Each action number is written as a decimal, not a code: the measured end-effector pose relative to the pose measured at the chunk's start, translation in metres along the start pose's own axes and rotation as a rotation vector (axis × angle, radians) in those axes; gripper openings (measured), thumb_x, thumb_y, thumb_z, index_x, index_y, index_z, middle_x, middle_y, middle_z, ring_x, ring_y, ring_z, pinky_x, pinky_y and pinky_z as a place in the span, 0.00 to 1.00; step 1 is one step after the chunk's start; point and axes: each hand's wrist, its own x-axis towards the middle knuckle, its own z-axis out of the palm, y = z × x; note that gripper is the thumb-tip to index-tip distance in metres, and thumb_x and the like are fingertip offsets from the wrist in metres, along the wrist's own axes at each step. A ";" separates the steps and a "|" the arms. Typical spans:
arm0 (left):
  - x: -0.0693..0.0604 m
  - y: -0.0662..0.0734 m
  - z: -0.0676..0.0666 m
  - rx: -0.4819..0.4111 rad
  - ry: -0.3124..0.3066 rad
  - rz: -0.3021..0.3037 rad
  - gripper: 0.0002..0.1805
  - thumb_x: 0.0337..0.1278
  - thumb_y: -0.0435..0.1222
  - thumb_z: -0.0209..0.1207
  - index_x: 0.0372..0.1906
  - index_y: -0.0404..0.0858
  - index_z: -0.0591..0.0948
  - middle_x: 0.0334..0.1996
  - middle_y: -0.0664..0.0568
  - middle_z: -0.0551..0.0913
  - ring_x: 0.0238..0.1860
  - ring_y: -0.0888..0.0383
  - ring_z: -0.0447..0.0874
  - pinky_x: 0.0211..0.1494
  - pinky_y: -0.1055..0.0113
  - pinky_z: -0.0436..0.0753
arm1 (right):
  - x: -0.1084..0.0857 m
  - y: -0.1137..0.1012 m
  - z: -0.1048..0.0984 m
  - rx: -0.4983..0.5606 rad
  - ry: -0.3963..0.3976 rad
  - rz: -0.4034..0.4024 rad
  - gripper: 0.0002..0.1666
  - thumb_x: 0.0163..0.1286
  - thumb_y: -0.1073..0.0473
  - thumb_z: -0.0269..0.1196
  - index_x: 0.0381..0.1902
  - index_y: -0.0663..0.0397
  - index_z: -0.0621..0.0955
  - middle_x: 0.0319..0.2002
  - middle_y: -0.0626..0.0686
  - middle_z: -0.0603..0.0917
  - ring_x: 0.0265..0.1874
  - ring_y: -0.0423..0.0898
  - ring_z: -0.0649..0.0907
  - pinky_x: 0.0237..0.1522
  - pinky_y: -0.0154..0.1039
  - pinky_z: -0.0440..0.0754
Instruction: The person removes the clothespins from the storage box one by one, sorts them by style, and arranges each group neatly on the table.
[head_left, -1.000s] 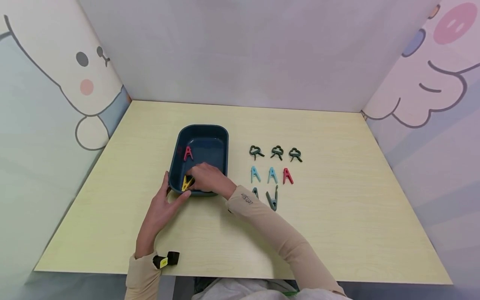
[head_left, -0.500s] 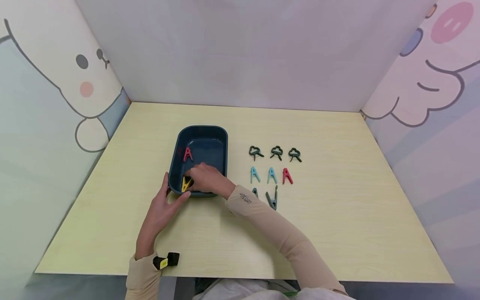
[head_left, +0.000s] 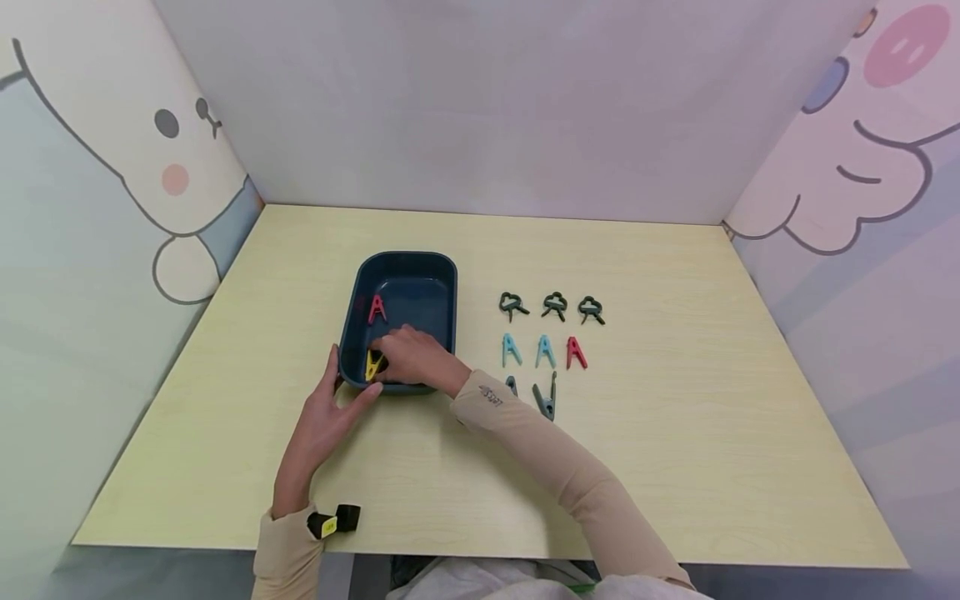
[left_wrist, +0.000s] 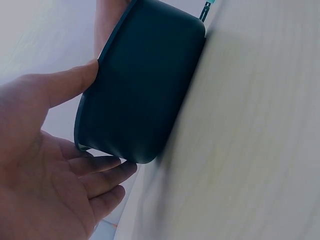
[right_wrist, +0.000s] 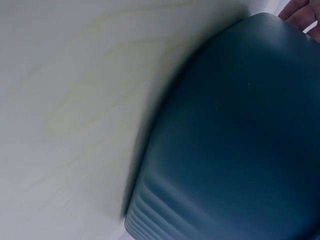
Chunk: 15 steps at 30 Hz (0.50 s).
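A dark blue bin (head_left: 412, 300) stands on the left part of the table, with a red clothespin (head_left: 377, 302) lying inside. My right hand (head_left: 418, 358) reaches into its near end and pinches a yellow clothespin (head_left: 372, 367) by the near left corner; the fingertips are partly hidden. At that same corner my left hand (head_left: 324, 425) rests from outside. In the left wrist view, the thumb of the left hand (left_wrist: 40, 170) presses the bin's rim and its relaxed fingers touch the adjoining wall. The right wrist view is mostly the bin's outer wall (right_wrist: 235, 125), and the right hand is not seen there.
Right of the bin lie several clips in rows: dark green ones (head_left: 554, 305) at the back, light blue clothespins (head_left: 509, 348) and a red clothespin (head_left: 574, 352) in the middle. A grey-blue clothespin (head_left: 549, 407) and a half-hidden one (head_left: 511, 384) lie by the right sleeve (head_left: 517, 425).
The yellow clothespin has turned slightly under my right fingers. Both hands, the bin and the other clips stay where they were.
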 end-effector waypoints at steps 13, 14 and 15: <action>0.002 -0.002 0.000 -0.009 0.013 0.031 0.55 0.74 0.54 0.60 0.84 0.41 0.34 0.80 0.31 0.50 0.78 0.33 0.54 0.76 0.35 0.57 | 0.003 0.003 -0.001 0.006 0.023 0.019 0.28 0.69 0.42 0.72 0.61 0.48 0.85 0.38 0.45 0.85 0.41 0.44 0.78 0.41 0.37 0.76; 0.001 -0.002 0.000 -0.008 0.012 0.029 0.55 0.74 0.54 0.60 0.84 0.41 0.34 0.80 0.31 0.50 0.78 0.33 0.54 0.76 0.35 0.57 | 0.002 0.003 -0.002 0.003 0.025 0.024 0.29 0.69 0.42 0.72 0.62 0.48 0.85 0.40 0.45 0.85 0.42 0.45 0.78 0.42 0.37 0.77; 0.001 -0.002 0.000 -0.005 0.012 0.026 0.56 0.73 0.54 0.60 0.84 0.41 0.34 0.80 0.30 0.50 0.78 0.33 0.54 0.76 0.35 0.57 | 0.002 0.002 -0.003 0.004 0.027 0.028 0.30 0.69 0.41 0.71 0.63 0.48 0.84 0.42 0.46 0.85 0.44 0.45 0.78 0.43 0.38 0.78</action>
